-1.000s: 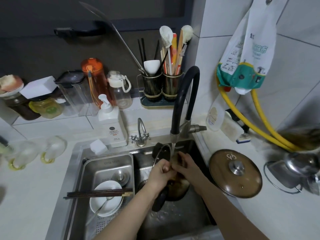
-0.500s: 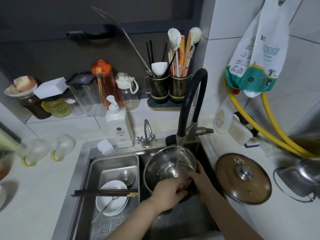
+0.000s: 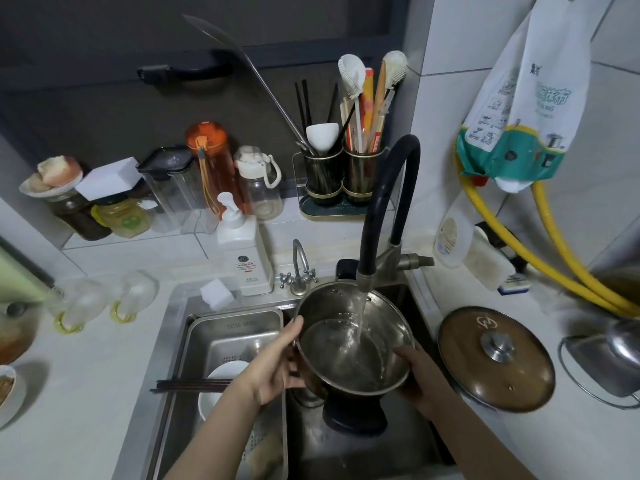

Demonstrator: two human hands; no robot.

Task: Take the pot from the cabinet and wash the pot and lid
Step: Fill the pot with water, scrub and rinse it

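Observation:
A steel pot [image 3: 349, 327] with a dark handle stub toward me sits tilted over the sink [image 3: 367, 445], mouth up, under the black faucet [image 3: 381, 209]. Water runs from the spout into the pot. My left hand [image 3: 277, 365] grips the pot's left wall with the thumb on the rim. My right hand [image 3: 415, 372] holds its right side from below. The brown glass lid [image 3: 495, 358] with a steel knob lies flat on the counter to the right of the sink.
A steel drain basket [image 3: 228, 334] on the sink's left holds a white bowl [image 3: 221, 379] and dark chopsticks [image 3: 190, 386]. A soap pump bottle [image 3: 242, 251], a white sponge block [image 3: 216, 294] and a small tap [image 3: 299, 271] stand behind. A metal rack [image 3: 602, 365] sits at far right.
The pot has turned mouth-up and risen under the running water. My left hand has shifted to its left wall and my right hand to its right side.

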